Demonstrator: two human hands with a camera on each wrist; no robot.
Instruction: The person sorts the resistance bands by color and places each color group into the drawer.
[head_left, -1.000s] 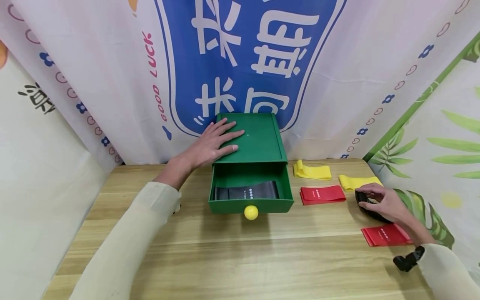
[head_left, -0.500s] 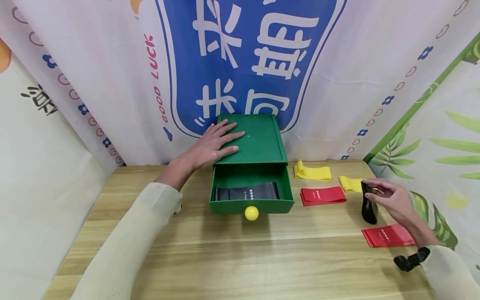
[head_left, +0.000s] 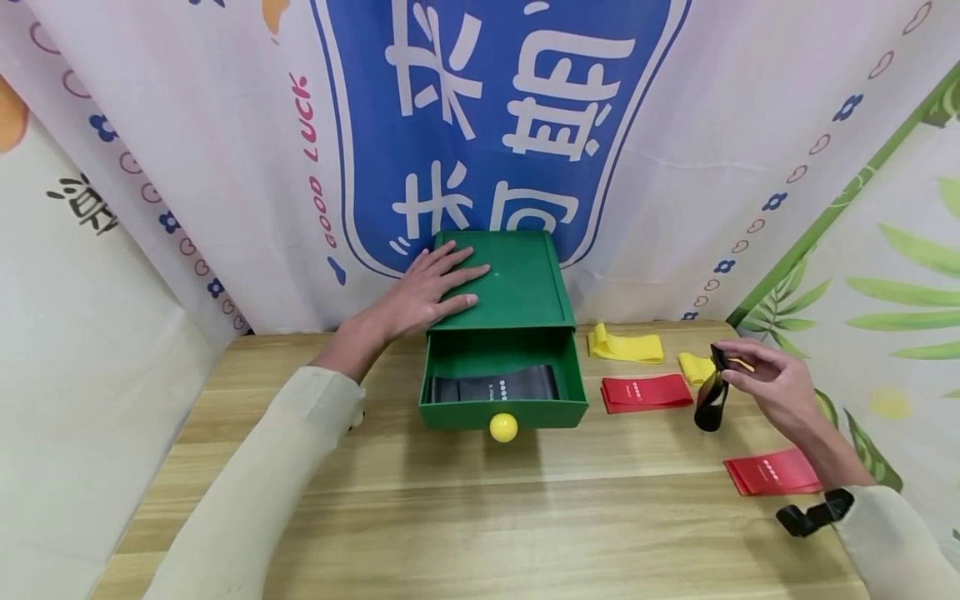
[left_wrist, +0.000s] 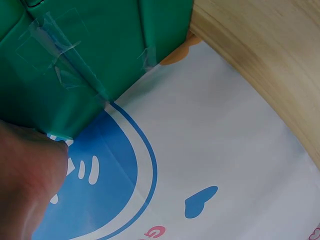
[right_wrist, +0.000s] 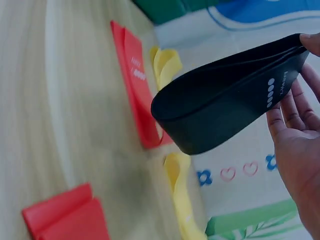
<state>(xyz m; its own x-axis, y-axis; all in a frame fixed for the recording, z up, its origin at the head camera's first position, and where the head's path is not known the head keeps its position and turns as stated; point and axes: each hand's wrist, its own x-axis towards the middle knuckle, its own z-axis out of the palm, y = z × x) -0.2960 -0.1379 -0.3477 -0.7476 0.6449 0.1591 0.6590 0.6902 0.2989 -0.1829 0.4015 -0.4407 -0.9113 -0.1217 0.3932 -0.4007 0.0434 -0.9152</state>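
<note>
One black rubbery loop (right_wrist: 230, 117), right hand (head_left: 783, 387) pinching; left hand (head_left: 427, 293) flat. Carrying, seemingly; next likely needs reaching the green plastic drawer (head_left: 453, 415).

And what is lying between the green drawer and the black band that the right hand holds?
In the head view, one red band lies on the table between the green drawer and the black band.

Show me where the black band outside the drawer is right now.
In the head view, the black band hangs at the right, its end pinched by the right hand, near a yellow band.
</note>
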